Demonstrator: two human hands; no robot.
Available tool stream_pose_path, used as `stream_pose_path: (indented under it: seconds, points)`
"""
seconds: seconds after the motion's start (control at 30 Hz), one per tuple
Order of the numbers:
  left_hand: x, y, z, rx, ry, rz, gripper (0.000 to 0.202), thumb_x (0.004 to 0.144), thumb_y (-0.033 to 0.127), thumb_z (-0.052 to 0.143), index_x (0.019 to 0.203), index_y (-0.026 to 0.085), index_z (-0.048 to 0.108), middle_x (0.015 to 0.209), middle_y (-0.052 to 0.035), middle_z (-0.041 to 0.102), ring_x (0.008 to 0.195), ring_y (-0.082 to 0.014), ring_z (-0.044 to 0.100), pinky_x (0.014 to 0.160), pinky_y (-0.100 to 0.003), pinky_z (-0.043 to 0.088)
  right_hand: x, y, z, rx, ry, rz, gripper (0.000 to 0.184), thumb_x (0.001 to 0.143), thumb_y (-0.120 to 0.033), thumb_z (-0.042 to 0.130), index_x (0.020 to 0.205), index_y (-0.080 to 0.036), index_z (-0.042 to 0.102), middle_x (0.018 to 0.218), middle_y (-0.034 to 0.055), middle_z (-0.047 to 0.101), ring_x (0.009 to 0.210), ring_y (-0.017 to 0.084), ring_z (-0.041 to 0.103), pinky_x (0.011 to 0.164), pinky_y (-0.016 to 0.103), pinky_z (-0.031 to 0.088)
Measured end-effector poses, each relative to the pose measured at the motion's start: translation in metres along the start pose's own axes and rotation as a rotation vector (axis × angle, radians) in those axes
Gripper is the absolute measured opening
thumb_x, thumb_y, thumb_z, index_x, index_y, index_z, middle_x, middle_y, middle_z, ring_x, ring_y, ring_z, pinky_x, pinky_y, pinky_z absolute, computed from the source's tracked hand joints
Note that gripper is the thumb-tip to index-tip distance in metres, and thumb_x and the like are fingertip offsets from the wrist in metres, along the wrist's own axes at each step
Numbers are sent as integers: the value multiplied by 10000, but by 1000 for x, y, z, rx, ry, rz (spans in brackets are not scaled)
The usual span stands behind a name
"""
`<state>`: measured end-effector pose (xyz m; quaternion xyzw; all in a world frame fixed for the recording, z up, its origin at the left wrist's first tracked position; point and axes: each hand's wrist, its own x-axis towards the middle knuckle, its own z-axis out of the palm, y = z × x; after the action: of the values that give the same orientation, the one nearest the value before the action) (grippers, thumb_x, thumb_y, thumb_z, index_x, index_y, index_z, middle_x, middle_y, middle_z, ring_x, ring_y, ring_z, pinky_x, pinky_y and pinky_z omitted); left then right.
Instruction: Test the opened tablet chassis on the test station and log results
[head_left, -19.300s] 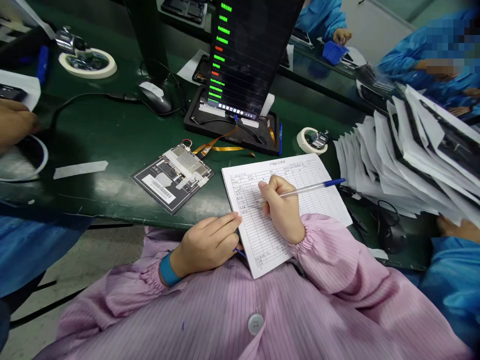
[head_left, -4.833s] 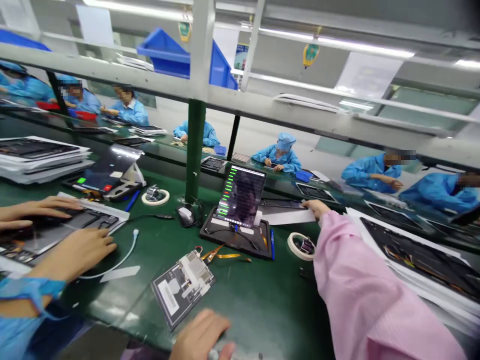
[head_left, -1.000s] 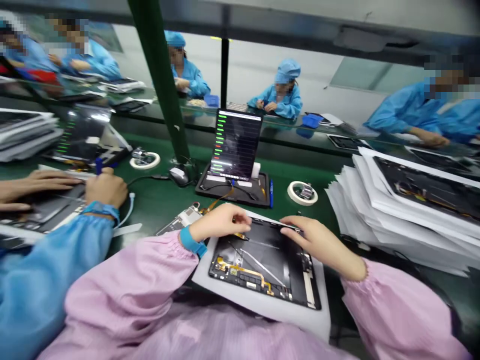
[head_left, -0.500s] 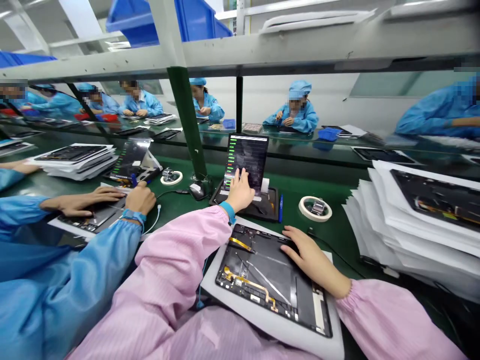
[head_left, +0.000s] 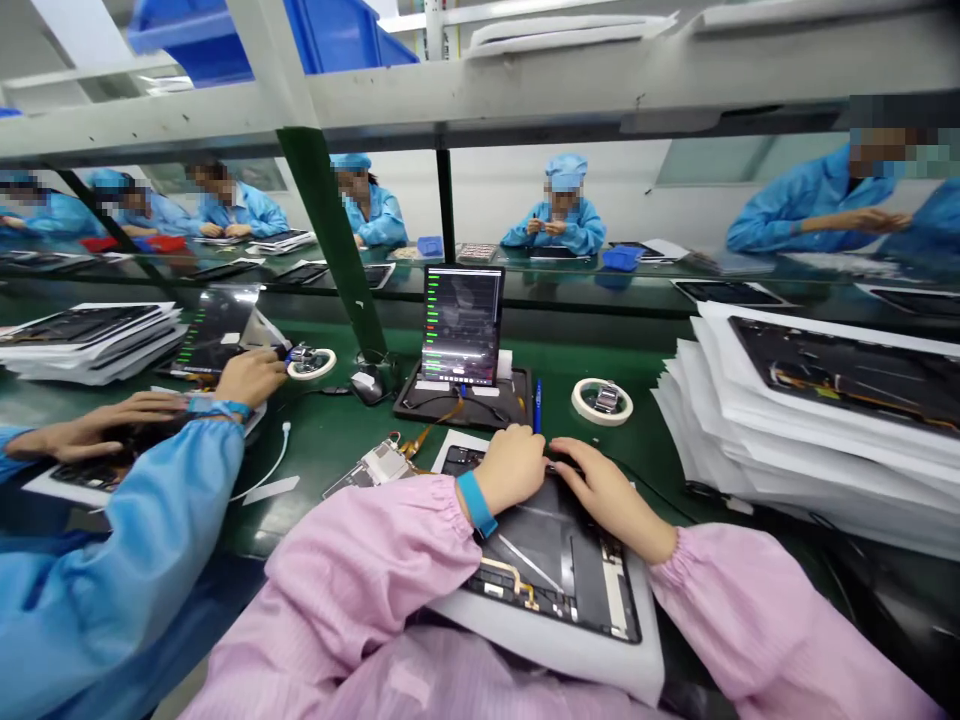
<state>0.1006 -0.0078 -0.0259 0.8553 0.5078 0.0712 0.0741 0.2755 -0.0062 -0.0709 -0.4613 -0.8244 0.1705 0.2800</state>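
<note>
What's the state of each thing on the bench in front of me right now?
left hand: resting on the panel's top edge
right hand: fingers on the panel, spread
black tablet panel: lying flat on a white pad, gold flex cable exposed
standing tablet: upright in a black tray, screen lit with green bars
tape roll: lying flat
blue pen: lying beside the tray
</note>
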Motion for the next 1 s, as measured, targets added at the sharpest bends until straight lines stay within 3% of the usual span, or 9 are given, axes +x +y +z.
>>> stream_pose_path:
  seconds: [0.13, 0.37, 0.53, 0.57, 0.67, 0.73, 0.8, 0.9, 1.0]
  points:
    - [9, -12, 12, -15, 26, 1, 225, 880, 348, 549, 938, 143, 621, 1002, -132, 645, 978, -271, 603, 826, -376, 481, 1, 2, -9, -35, 35, 38, 185, 906, -284, 479, 962, -196, 632, 987, 85, 667, 943, 235, 614, 869, 431, 488]
    - [5, -9, 1, -1, -112, -37, 223, 857, 349, 592, 893, 131, 622, 914, -139, 667, 910, -282, 636, 773, -355, 474, 1, -5, -11, -37, -46, 36, 115, 836, -286, 609, 795, -180, 597, 787, 34, 620, 757, 184, 566, 730, 332, 449]
    - [4, -13, 5, -18, -115, -11, 282, 868, 423, 556, 858, 146, 611, 879, -123, 670, 851, -260, 633, 726, -330, 451, 4, 3, -59, -96, 288, 146, 80, 861, -237, 545, 858, -185, 606, 878, 53, 648, 838, 198, 590, 783, 335, 446]
    - [5, -16, 6, -41, -118, 9, 297, 871, 441, 546, 851, 151, 606, 873, -113, 670, 832, -247, 630, 716, -320, 444, 0, 6, -70, -110, 292, 190, 77, 859, -228, 539, 853, -188, 605, 869, 46, 653, 820, 193, 595, 764, 324, 447]
    - [8, -24, 11, -95, -122, 77, 312, 888, 457, 515, 840, 160, 598, 862, -88, 668, 794, -216, 616, 706, -302, 425, -19, 10, -90, -146, 1, 278, 79, 823, -166, 533, 799, -198, 600, 784, 13, 656, 716, 170, 598, 670, 286, 435]
    - [8, -27, 13, -109, -123, 104, 324, 904, 453, 488, 821, 161, 598, 852, -85, 664, 785, -209, 605, 706, -301, 418, -35, 9, -88, -190, -199, 267, 96, 776, -127, 558, 811, -202, 607, 792, 10, 657, 705, 166, 597, 650, 276, 429]
    - [8, -29, 14, -120, -122, 118, 344, 914, 456, 466, 793, 163, 599, 840, -86, 659, 786, -210, 596, 709, -304, 414, -49, 9, -80, -201, -283, 247, 177, 742, -110, 589, 892, -202, 610, 839, 16, 657, 724, 167, 599, 652, 273, 437]
    - [6, -29, 16, -118, -112, 131, 358, 919, 457, 456, 766, 165, 595, 828, -88, 647, 798, -214, 582, 719, -311, 408, -61, 8, -72, -184, -266, 297, 255, 761, -112, 581, 1005, -183, 593, 781, 15, 639, 697, 167, 590, 652, 280, 446]
    - [5, -30, 19, -97, -80, 149, 328, 922, 433, 461, 774, 166, 580, 833, -87, 632, 817, -219, 564, 733, -320, 400, -70, 4, -74, -137, -78, 419, 110, 840, -218, 548, 913, -172, 616, 725, 22, 623, 657, 165, 576, 638, 290, 442]
